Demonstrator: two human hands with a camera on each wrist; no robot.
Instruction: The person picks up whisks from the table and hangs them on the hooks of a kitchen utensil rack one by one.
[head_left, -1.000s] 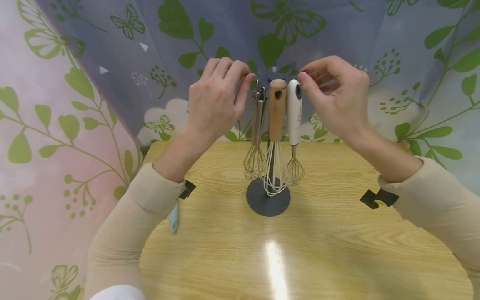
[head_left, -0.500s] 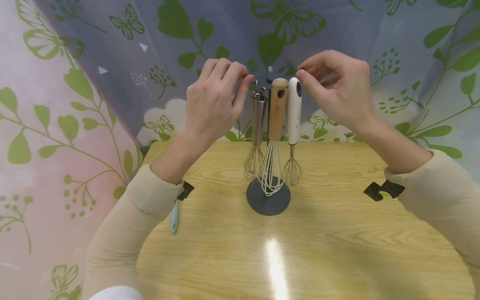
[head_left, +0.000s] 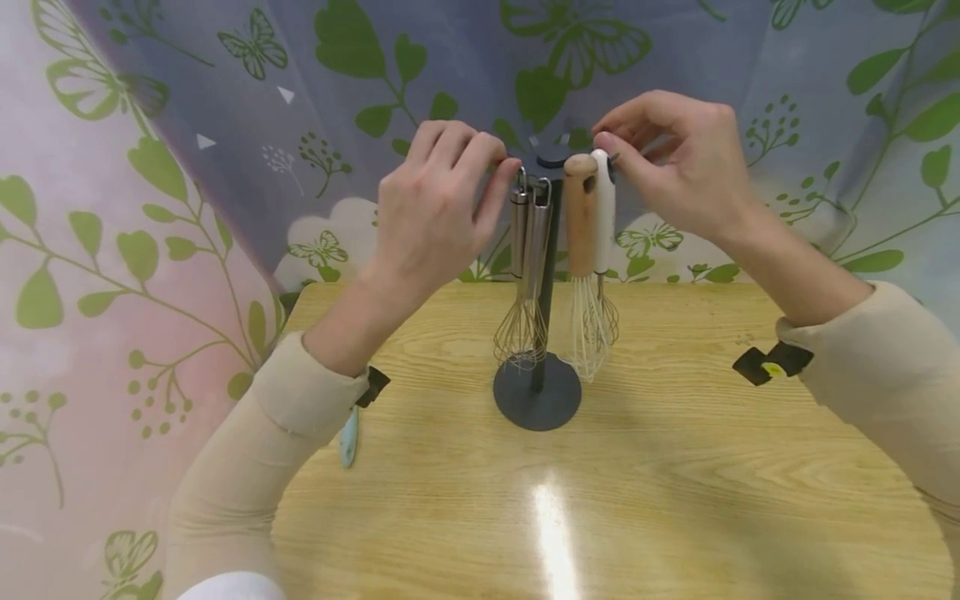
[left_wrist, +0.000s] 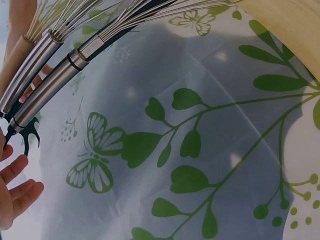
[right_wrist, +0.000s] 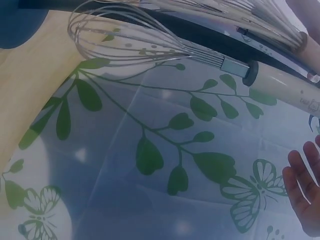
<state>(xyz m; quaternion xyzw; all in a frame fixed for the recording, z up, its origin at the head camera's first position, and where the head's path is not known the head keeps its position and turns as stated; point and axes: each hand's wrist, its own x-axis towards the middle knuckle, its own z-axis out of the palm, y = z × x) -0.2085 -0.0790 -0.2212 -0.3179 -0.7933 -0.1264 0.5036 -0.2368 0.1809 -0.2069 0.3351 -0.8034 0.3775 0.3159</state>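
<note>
A black stand (head_left: 537, 404) with a round base carries several hanging whisks. My left hand (head_left: 438, 196) pinches the loop end of a steel whisk (head_left: 519, 242) with thumb and index finger; a second steel whisk (head_left: 536, 242) hangs beside it. On the other side, thumb and finger of my right hand (head_left: 682, 158) pinch the top of a white-handled whisk (head_left: 604, 217). The wooden-handled whisk (head_left: 581, 217) hangs partly in front of the white one. In the left wrist view, a bare black hook (left_wrist: 33, 132) shows near my fingers (left_wrist: 22, 195).
The stand rests on a wood-grain table (head_left: 675, 467), close to a patterned cloth backdrop (head_left: 465, 50). A light blue object (head_left: 348, 442) lies at the table's left, partly covered by the left sleeve.
The hanging whisks have swung rightward around the post; the wooden one now overlaps the white one. My left hand has come slightly forward, my right slightly back. The base stayed put.
</note>
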